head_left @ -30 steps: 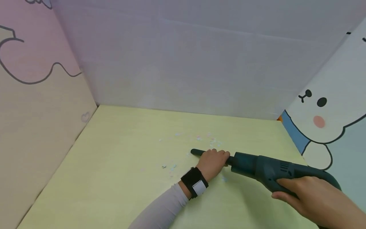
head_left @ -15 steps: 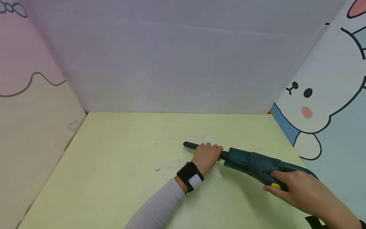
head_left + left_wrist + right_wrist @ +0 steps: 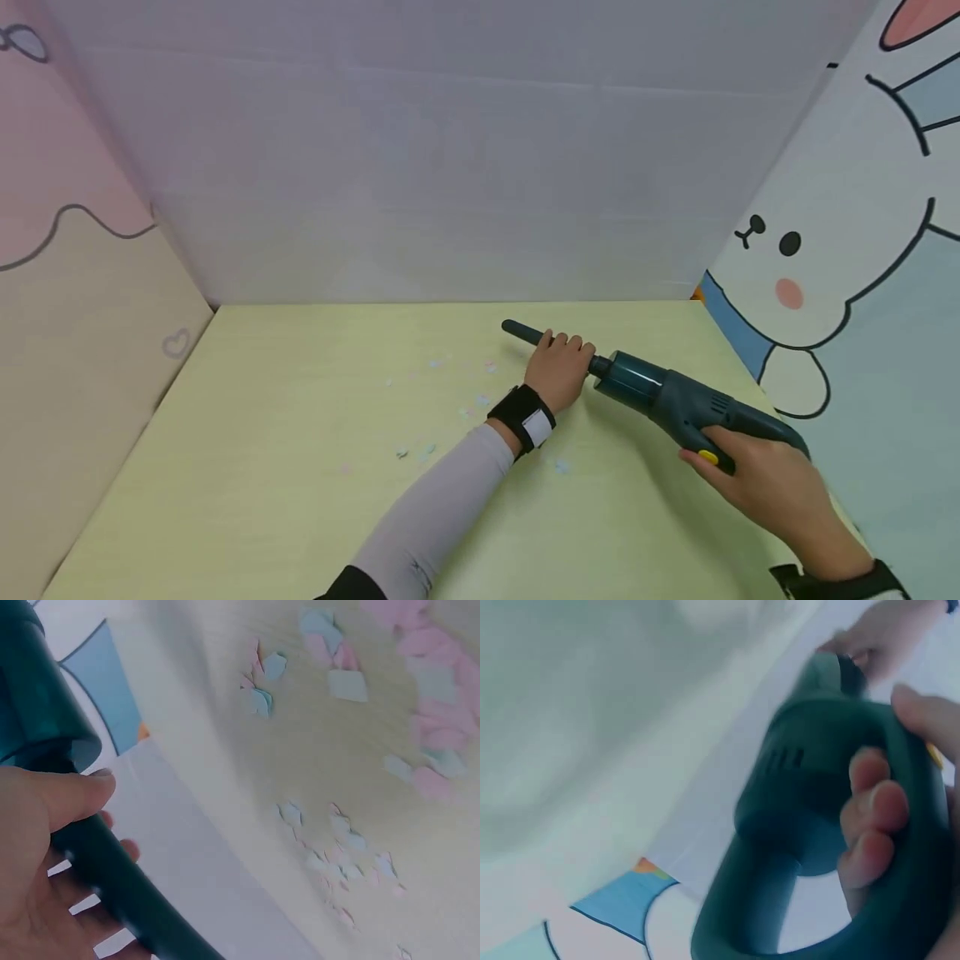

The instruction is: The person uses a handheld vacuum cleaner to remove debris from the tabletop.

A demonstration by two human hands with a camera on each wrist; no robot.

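Note:
A dark green handheld vacuum cleaner (image 3: 675,404) slants across the right half of the head view. My right hand (image 3: 765,483) grips its loop handle, beside a yellow button (image 3: 707,457); in the right wrist view, curled fingers (image 3: 874,817) wrap that handle. My left hand (image 3: 558,371) holds the slim nozzle tube (image 3: 521,332), with the thumb lying across it in the left wrist view. The tube's tip points to the far left, over the table. Small pink and pale blue paper scraps (image 3: 348,685) lie scattered below and left of the hands.
The pale yellow tabletop (image 3: 262,467) is walled on several sides. A plain lilac panel (image 3: 435,183) stands at the back. A beige and pink panel (image 3: 82,350) closes the left, and a panel with a cartoon rabbit (image 3: 847,258) the right.
The nozzle and both hands have moved away from me, toward the back panel, with the tube tip swinging up and rightward. The yellow button has come into view. The head view has shifted slightly.

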